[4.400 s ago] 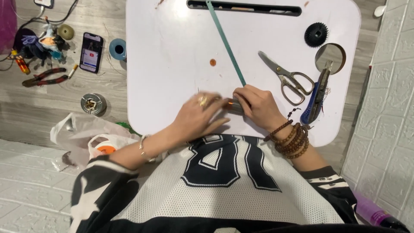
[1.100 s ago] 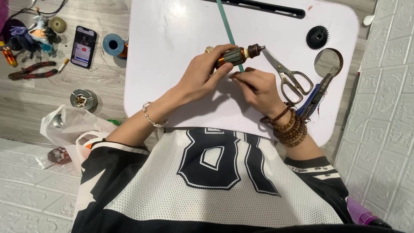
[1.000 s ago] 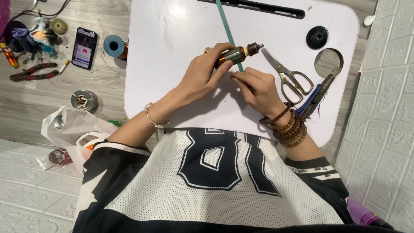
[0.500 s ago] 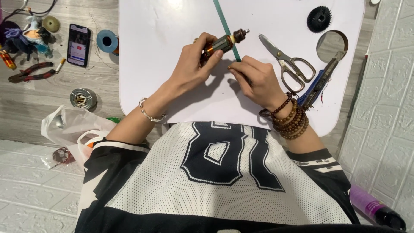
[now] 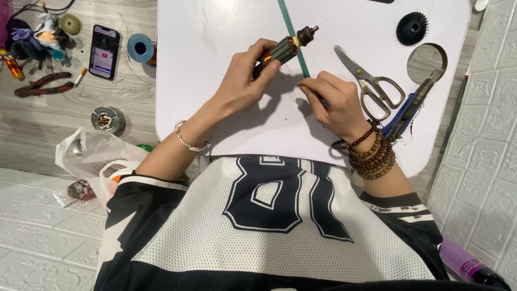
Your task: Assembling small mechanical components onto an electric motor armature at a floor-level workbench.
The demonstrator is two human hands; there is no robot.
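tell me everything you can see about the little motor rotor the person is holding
The motor rotor is a small cylinder with a dark ribbed core, coppery winding at one end and a brownish metal shaft tip pointing up and right. It is tilted and lifted above the white table, gripped around its lower end by the left hand. It overlaps a thin green strip lying on the table. The right hand sits just below and does not seem to touch it.

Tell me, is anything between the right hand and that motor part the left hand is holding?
Nothing visible. The left hand grips the motor armature above the white table; the right hand sits beside it, with only the green strip on the table between.
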